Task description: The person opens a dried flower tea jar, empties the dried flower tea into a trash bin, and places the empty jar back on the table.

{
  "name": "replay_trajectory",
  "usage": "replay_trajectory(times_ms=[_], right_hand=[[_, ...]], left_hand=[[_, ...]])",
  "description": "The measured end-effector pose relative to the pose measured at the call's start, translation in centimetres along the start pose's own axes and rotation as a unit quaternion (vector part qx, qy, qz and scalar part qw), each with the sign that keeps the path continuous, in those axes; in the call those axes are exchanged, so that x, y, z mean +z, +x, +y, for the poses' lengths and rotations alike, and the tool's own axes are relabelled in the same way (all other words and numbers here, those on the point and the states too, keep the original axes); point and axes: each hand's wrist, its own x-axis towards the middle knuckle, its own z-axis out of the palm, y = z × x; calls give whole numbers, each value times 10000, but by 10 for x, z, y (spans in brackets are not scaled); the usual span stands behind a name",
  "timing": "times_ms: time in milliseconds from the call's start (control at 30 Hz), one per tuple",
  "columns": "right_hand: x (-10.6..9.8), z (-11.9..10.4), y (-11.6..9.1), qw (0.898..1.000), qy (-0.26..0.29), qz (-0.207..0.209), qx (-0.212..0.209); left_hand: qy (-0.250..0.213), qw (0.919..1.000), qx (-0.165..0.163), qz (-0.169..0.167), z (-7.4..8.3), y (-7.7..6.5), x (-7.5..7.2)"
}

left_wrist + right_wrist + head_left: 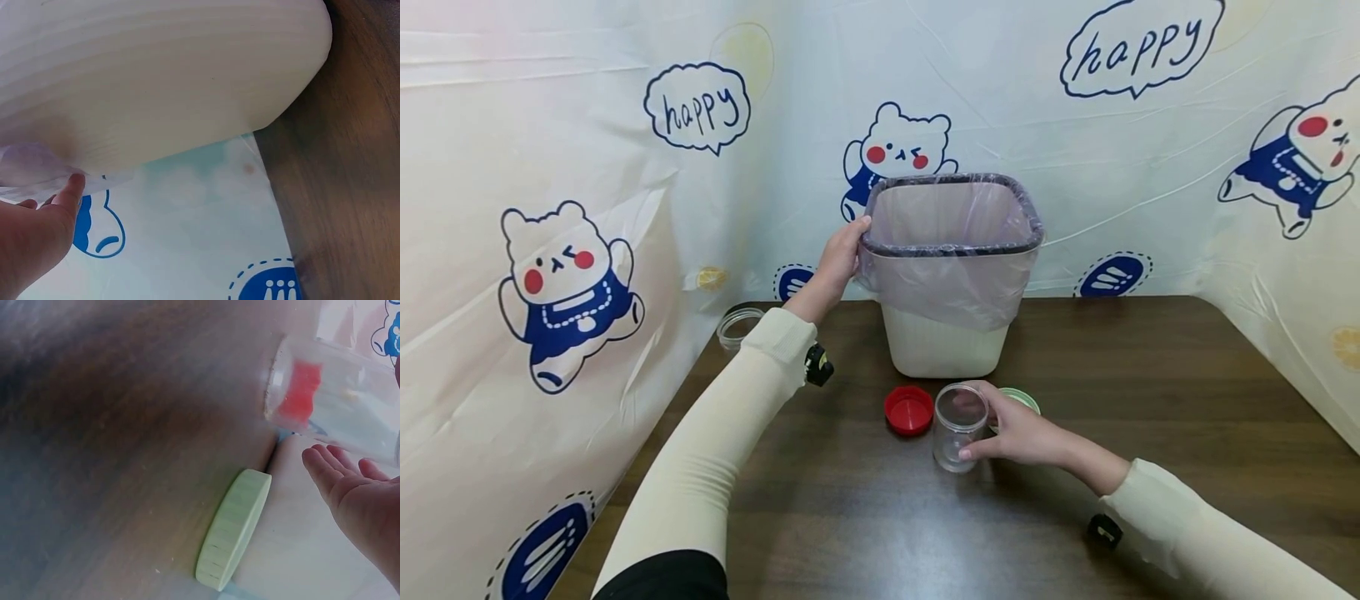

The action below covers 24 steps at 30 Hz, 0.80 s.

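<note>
My left hand (838, 260) grips the left rim of a cream trash bin (946, 346), which stands on the table lined with a translucent plastic bag (955, 287). In the left wrist view, that hand (47, 234) is beside the bin's wall and the bag. Thumb in front and fingers behind, my right hand (1018, 429) holds a clear, lidless jar (957, 442). A red lid (909, 411) lies left of the jar and shows red through it in the right wrist view. Partly behind the right hand is a pale green lid (234, 531).
Another clear round container (739, 325) is at the table's back left, partly hidden by the left sleeve. A printed curtain (805, 108) hangs behind and along both sides of the dark wooden table (850, 517).
</note>
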Motion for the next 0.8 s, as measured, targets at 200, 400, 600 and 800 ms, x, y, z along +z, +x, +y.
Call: replay_trajectory(times_ms=[200, 400, 600, 800], right_hand=[[-9, -7, -2, 10000, -8, -33, 59], [-24, -18, -1, 9996, -173, 183, 122], [-45, -33, 0, 9987, -266, 436, 21], [-70, -51, -2, 9947, -525, 882, 48]], left_hand=[[-24, 9999, 71, -77, 0, 0, -3], [21, 9999, 111, -42, 2, -1, -9], [134, 9999, 49, 18, 2, -1, -16], [89, 9998, -35, 151, 0, 1, -26]])
